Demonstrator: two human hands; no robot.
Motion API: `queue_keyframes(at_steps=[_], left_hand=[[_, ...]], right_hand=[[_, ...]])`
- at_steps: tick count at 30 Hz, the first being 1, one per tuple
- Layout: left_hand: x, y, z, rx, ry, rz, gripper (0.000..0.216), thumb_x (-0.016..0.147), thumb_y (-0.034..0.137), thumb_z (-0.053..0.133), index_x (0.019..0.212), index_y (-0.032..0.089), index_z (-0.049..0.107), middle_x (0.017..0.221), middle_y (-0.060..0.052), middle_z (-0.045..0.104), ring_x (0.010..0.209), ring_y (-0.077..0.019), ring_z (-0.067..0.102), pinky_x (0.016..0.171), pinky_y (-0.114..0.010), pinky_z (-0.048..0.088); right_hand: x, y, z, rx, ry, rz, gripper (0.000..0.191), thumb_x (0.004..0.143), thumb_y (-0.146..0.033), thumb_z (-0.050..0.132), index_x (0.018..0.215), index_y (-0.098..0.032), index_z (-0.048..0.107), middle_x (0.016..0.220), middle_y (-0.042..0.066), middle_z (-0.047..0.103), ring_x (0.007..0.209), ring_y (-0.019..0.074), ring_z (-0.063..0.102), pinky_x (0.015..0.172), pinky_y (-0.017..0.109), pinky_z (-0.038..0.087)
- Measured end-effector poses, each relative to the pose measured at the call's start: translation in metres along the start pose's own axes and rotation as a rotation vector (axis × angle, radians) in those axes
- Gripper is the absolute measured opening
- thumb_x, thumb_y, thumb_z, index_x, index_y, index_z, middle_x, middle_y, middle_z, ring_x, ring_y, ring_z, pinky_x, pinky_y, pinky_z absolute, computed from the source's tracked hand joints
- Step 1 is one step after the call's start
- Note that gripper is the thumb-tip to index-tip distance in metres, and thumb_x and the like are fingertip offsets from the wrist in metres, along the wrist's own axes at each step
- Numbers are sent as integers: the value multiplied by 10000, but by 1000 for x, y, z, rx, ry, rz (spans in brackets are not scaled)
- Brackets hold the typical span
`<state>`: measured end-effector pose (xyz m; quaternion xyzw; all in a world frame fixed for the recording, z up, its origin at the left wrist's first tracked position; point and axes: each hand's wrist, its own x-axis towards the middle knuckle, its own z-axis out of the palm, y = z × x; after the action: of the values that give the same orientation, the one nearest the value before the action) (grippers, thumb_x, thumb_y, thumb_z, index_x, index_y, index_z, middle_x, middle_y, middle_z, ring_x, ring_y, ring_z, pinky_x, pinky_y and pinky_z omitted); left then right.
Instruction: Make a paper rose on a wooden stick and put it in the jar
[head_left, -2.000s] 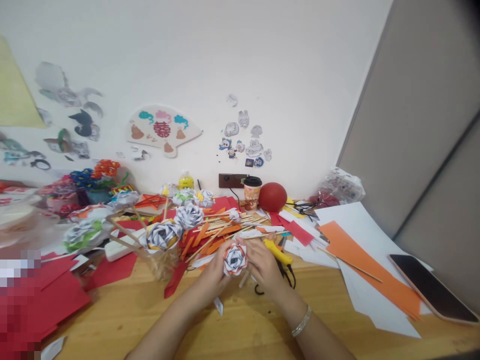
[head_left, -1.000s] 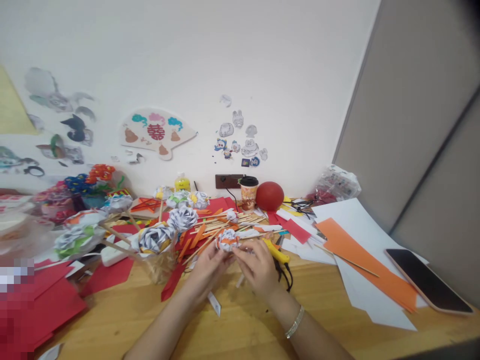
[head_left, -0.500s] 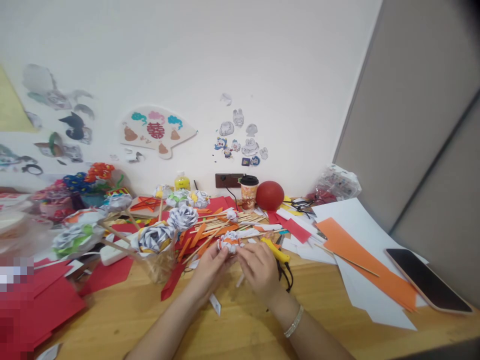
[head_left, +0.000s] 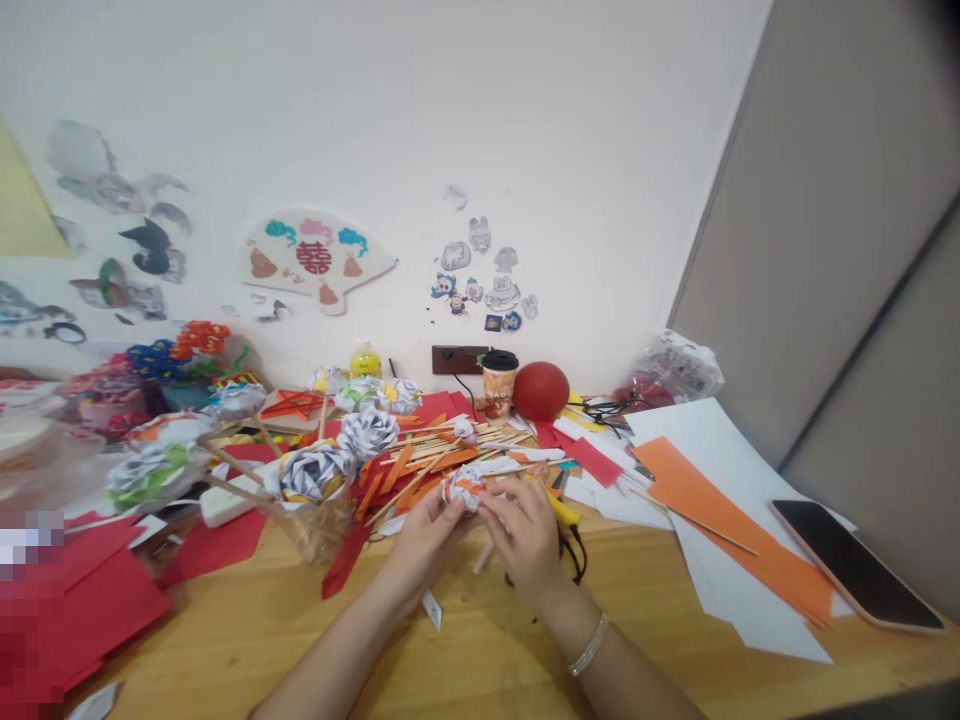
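Flower [head_left: 464,487] now turned side-on.

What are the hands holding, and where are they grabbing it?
A white and orange paper flower. The left hand grips its lower left side; the right hand has fingertips at its lower right edge, their exact grip hidden.

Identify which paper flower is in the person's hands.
The white-and-orange paper flower, between the left hand and the right hand; neither hand touches the other paper flowers.
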<state>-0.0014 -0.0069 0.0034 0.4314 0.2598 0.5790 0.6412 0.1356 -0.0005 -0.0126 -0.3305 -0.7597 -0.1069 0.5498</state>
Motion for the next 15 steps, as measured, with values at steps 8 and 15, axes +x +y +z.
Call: queue_keyframes(at_steps=[8,15], left_hand=[[2,-6,0,71,9,-27,292,673,344,673,852,125,599,870,-69,658,833,-185,604,844,-339,448],[2,-7,-3,76,-8,-31,245,706,319,647,854,130,600,845,-51,645,828,-170,595,841,-321,451]], right_hand=[[6,0,-3,48,-32,71,153,856,-183,441,813,-188,588,772,45,591,751,179,495,688,336,415],[7,0,-3,109,-55,130,142,843,-182,461,792,-183,593,773,47,592,763,180,499,707,338,411]])
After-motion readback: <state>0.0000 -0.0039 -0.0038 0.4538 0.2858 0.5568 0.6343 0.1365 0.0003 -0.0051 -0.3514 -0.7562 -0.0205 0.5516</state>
